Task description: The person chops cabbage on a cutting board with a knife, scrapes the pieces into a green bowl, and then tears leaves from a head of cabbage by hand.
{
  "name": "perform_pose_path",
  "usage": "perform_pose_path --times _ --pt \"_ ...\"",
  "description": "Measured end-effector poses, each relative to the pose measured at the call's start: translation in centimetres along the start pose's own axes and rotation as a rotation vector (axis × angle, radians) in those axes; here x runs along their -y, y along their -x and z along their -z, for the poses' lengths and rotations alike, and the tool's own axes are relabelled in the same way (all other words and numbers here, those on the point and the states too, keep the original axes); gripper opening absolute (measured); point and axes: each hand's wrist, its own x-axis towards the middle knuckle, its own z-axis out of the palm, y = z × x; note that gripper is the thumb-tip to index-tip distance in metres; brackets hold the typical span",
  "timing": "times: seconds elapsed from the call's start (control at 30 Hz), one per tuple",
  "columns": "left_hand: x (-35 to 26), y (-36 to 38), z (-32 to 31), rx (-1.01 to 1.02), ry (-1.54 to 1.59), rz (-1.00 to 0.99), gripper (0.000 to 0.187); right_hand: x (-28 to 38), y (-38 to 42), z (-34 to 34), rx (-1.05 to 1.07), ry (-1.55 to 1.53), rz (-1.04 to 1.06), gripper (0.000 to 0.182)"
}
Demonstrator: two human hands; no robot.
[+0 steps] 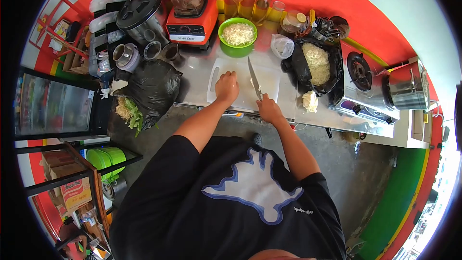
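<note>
My right hand [270, 109] grips the handle of a long kitchen knife [253, 77], whose blade points away from me over a white cutting board [272, 78]. A small pale piece lies against the blade, too small to name. On the left part of the board rests my left hand [227, 88], its fingers curled down and together. Whatever may be under those fingers is hidden. Just beyond the board stands a green bowl [236, 52] filled with pale shreds [238, 33].
Right of the board, a black bag [299, 70] holds more pale shreds, with a crumpled cream lump [310, 101] near the counter's edge. A gas stove [358, 86] stands farther right. Behind are a red blender [192, 24] and pump bottles [247, 0]. A black plastic bag [154, 84] sits left.
</note>
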Motion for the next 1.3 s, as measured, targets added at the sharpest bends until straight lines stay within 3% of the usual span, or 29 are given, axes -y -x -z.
perform_pose_path --times 0.07,0.13,0.27,0.33,0.47,0.73,0.9,1.3 --pt "-0.2 -0.3 -0.2 -0.032 -0.003 -0.064 0.009 -0.8 0.7 0.5 -0.028 -0.018 0.014 0.037" --pt "-0.3 -0.5 -1.5 -0.082 0.187 -0.479 0.015 -1.7 1.5 0.7 -0.057 -0.038 0.023 0.037" --pt "-1.1 -0.9 -3.2 0.042 0.121 -0.608 0.02 -3.1 2.3 0.9 -0.067 -0.123 -0.024 0.036" --pt "-1.9 -0.2 -2.7 0.133 0.03 -0.442 0.019 -3.6 2.7 1.0 -0.071 -0.123 -0.015 0.035" --pt "-2.0 0.7 -2.6 0.152 -0.015 -0.457 0.014 -3.4 3.0 0.8 -0.13 -0.073 0.005 0.035" --pt "-1.6 1.8 -4.0 0.121 0.357 -0.373 0.015 0.1 4.4 1.8 -0.183 0.175 -0.038 0.036" --pt "-1.7 1.9 -4.1 0.116 0.298 -0.35 0.014 1.0 4.4 1.4 -0.14 0.368 -0.026 0.029" --pt "-2.3 1.7 -4.9 0.044 0.269 -0.218 0.009 -0.9 4.5 -1.1 -0.074 0.422 -0.041 0.022"
